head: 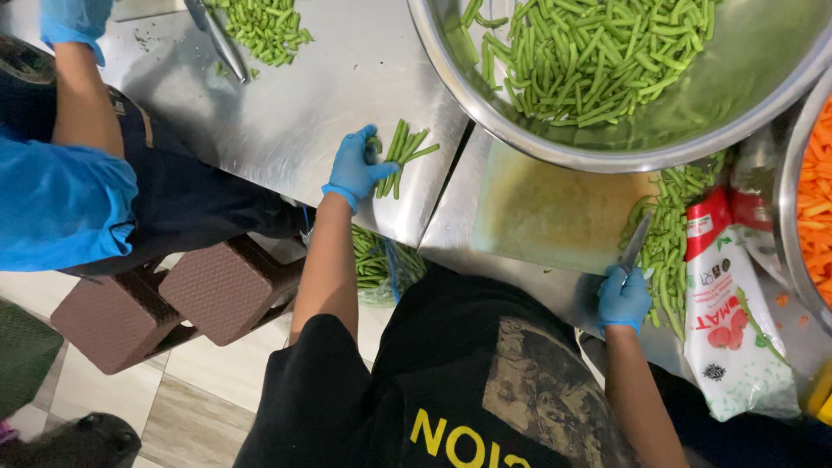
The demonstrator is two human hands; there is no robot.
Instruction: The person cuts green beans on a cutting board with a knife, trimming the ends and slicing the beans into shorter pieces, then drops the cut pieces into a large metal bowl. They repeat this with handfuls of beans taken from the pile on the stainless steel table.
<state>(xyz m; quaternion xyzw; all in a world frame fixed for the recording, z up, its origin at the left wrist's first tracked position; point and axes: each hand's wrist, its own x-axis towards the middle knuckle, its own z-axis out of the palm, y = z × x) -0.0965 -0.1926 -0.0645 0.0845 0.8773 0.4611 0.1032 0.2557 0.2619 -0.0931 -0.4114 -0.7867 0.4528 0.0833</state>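
Observation:
My left hand [355, 166], in a blue glove, grips a small bunch of green beans [402, 154] lying on the steel table [303, 113]. In my right hand [624, 299], also gloved in blue, is a knife [635, 243] whose blade points up over the yellowish cutting board [555, 212]. A pile of whole green beans [672, 234] lies along the board's right edge. A large steel bowl [555, 152] above the board holds several cut bean pieces [589, 52].
A co-worker in a blue sleeve [61, 204] and blue glove [74, 22] sits at the left, near another pile of cut beans [264, 30] and a knife [217, 39]. A red-and-white pouch [732, 338] lies at right. A bowl of carrot sticks [815, 199] sits far right. Brown stools [173, 303] stand below.

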